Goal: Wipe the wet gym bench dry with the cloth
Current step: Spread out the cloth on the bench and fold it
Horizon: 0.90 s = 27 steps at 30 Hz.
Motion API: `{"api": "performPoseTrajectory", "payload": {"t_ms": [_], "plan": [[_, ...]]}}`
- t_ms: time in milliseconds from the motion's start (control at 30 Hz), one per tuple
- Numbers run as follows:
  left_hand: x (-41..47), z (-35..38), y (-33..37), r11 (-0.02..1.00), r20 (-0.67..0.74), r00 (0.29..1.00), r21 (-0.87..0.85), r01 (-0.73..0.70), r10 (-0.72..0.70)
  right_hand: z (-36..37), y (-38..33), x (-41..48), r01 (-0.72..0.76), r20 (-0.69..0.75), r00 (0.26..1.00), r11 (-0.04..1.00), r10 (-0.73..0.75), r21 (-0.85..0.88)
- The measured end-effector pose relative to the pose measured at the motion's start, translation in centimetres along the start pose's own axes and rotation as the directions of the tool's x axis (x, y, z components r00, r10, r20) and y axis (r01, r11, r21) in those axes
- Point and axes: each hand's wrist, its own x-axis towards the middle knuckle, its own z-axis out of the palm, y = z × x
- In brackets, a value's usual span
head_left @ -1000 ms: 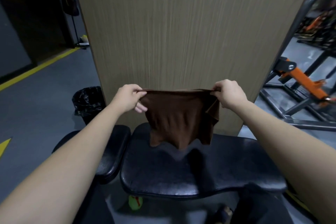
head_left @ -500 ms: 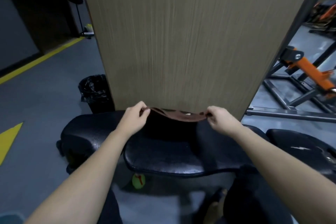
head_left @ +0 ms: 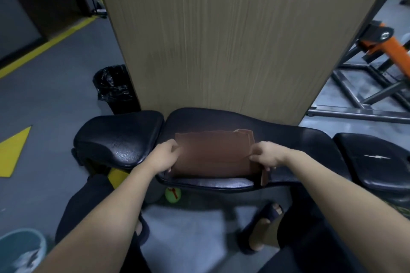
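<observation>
Lying flat along the black padded worktop (head_left: 299, 139), the brown rectangular cloth (head_left: 213, 155) runs left-to-right; left hand (head_left: 164, 158) and right hand (head_left: 267, 155) pinch its short ends with curled fingers (head_left: 255, 158)

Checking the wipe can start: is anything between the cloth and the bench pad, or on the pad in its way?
Nothing visible. The cloth lies spread directly on the bench pad, the left hand and right hand holding its side edges; no object shows on the pad around it.
</observation>
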Motion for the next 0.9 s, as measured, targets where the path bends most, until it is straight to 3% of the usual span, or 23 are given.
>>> {"api": "performPoseTrajectory", "payload": {"t_ms": [133, 367, 467, 600, 733, 833, 900], "plan": [[3.6, 0.8, -1.2, 1.000, -0.156, 0.988, -0.023, 0.017, -0.020, -1.2, 1.3, 4.0, 0.034, -0.311, 0.950, 0.994, 0.000, 0.105], [9.9, 2.5, -2.0, 0.980, -0.308, 0.946, 0.134, 0.148, -0.101, -0.1, 2.5, 11.4, -0.017, -0.420, 0.900, 0.973, 0.115, 0.229], [11.4, 3.5, -2.9, 0.967, -0.306, 0.940, 0.154, 0.202, -0.148, 2.0, 3.2, 13.2, -0.013, -0.495, 0.861, 0.977, 0.119, 0.212], [11.7, 3.5, -3.6, 0.979, -0.286, 0.943, 0.056, 0.194, -0.170, 3.2, 4.5, 13.5, -0.022, -0.446, 0.881, 0.954, 0.160, 0.299], [10.9, 3.2, -3.4, 0.987, -0.252, 0.961, 0.086, 0.135, -0.110, 2.8, 5.9, 12.6, -0.041, -0.404, 0.897, 0.943, 0.180, 0.331], [10.8, 3.2, -2.5, 0.962, -0.195, 0.964, 0.165, 0.216, -0.183, 2.6, 5.0, 11.3, -0.111, -0.376, 0.899, 0.946, 0.226, 0.303], [10.4, 2.8, -1.6, 0.951, -0.136, 0.971, 0.212, 0.223, -0.198, 2.4, 3.9, 10.0, -0.054, -0.403, 0.899, 0.957, 0.171, 0.284]]}}
